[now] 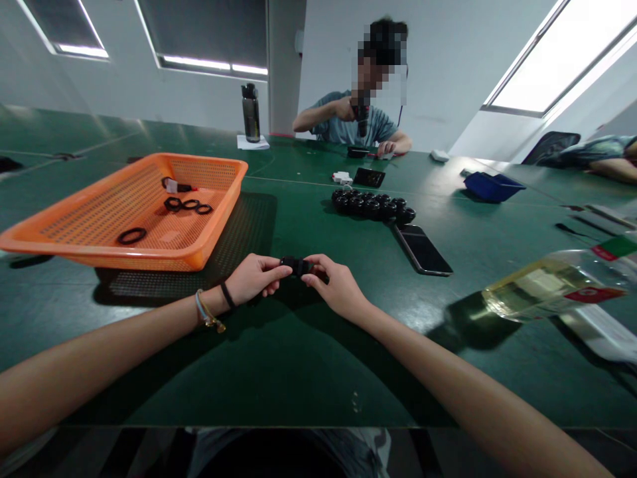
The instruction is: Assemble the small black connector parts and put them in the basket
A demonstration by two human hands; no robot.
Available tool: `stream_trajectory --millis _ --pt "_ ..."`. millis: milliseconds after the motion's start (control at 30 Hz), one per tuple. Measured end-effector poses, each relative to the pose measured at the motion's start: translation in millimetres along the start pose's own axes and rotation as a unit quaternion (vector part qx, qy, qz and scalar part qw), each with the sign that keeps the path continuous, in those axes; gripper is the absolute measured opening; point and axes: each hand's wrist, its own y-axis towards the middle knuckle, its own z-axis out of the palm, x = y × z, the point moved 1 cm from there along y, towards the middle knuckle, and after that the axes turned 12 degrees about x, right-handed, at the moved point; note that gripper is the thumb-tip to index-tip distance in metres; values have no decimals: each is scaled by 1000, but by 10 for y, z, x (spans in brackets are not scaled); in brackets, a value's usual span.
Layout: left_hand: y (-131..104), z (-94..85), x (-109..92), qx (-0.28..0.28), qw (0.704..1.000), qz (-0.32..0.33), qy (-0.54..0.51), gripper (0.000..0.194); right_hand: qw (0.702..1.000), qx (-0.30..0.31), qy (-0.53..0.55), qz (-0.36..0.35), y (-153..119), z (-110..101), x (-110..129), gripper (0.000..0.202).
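Observation:
A small black cylindrical part point(295, 266) spans the gap between my hands, just above the green table point(318, 372). My left hand point(257, 279) pinches its left end between thumb and fingers. On the other end, the thumb and fingertips of my right hand point(334, 284) are closed. What exactly the part is cannot be made out. To the left stands an orange plastic basket point(149, 261) holding several black rings point(190, 204) and a black piece with a white tag point(178, 186). Beyond my hands lies a cluster of shiny black round pieces point(372, 205).
A phone point(424, 249) lies right of my hands, near a large bottle of yellowish liquid point(542, 285). Farther back are a blue tray point(492, 186), a dark bottle point(251, 114) on paper, and a person point(343, 119) gripping a power driver point(362, 118).

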Motion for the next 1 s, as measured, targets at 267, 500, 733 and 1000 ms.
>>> stream_trajectory --millis 267,500,733,1000 --pt "-4 -8 3 1 1000 5 4 21 1000 5 0 10 -2 0 2 18" --pt "1 -9 19 3 1000 8 3 21 1000 13 -5 13 3 1 21 17" --pt "-8 -7 3 1 1000 4 10 19 999 26 -14 14 -2 -11 20 17" --pt "-15 -6 1 -2 1000 -2 10 15 999 37 -28 18 9 -5 25 15"
